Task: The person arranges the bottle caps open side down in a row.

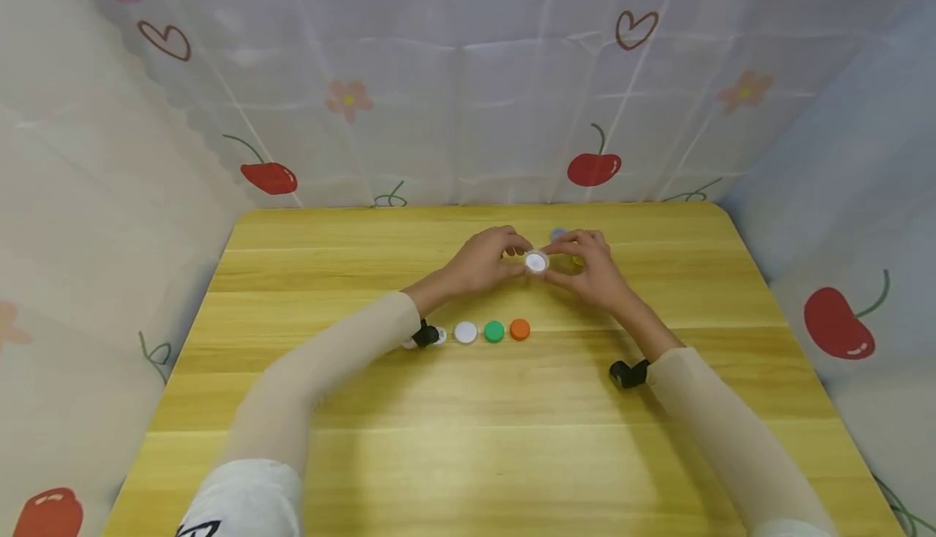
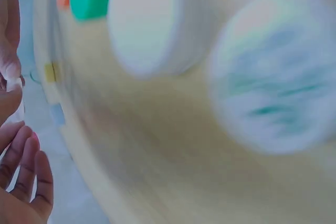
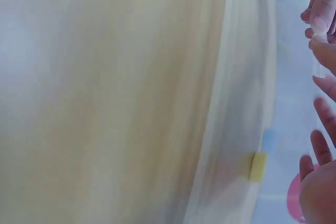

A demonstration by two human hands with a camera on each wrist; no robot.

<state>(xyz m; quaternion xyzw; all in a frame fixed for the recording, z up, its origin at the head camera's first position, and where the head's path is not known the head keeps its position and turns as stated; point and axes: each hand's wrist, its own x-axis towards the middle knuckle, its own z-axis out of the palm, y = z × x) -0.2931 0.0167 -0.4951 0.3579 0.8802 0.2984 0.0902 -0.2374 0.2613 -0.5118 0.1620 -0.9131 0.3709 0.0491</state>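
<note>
Between both hands, above the far part of the table, is a small round white cap (image 1: 537,262) with a translucent rim. My left hand (image 1: 485,261) pinches its left edge with the thumb and a finger. From the right, my right hand (image 1: 591,270) pinches the same cap by thumb and fingertip. In the right wrist view the white cap (image 3: 318,69) appears edge-on, partly covered by fingers. Behind the right hand, a blue cap (image 1: 558,233) and a yellow cap (image 1: 578,261) are partly hidden.
Nearer me, an orange cap (image 1: 520,329), a green cap (image 1: 494,331) and a white cap (image 1: 465,332) form a row on the wooden table (image 1: 468,456). A printed white cap (image 2: 273,82) lies at its left end, partly hidden by the left wrist camera (image 1: 426,334).
</note>
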